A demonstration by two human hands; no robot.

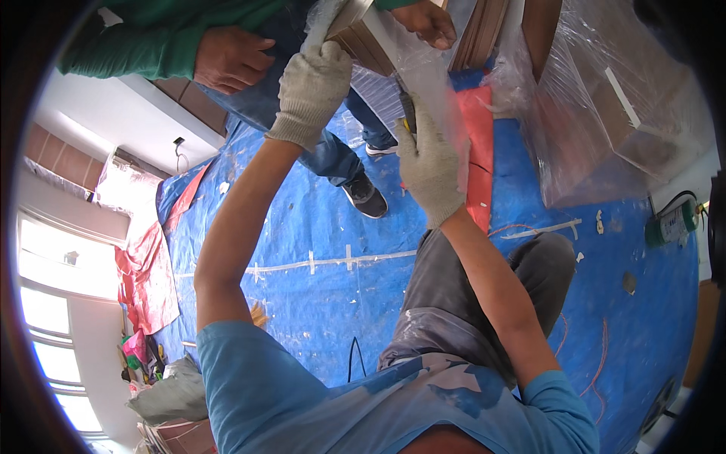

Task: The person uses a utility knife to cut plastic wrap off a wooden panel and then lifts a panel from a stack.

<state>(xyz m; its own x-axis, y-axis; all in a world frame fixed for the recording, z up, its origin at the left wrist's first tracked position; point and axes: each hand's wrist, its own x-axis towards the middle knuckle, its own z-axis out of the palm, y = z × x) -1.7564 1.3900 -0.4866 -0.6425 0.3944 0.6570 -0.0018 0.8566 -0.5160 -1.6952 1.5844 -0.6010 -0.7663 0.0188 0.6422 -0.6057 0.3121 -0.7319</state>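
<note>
Right, below us stretches the blue tarp (325, 303), and over it sits the bundle of brown boards (361, 39), clear plastic film (321, 24) along its edge. Our gloved left hand (316, 91) has its grip closed on that film; our gloved right hand's (432, 163) grip wraps a yellow-and-dark cutter (408, 113), tip near the bundle's lower corner.

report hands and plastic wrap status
Left pale-gloved hand gripping clear plastic wrap. Right pale-gloved hand holding slim yellow-and-dark tool. Co-worker's bare hand close by.
</note>
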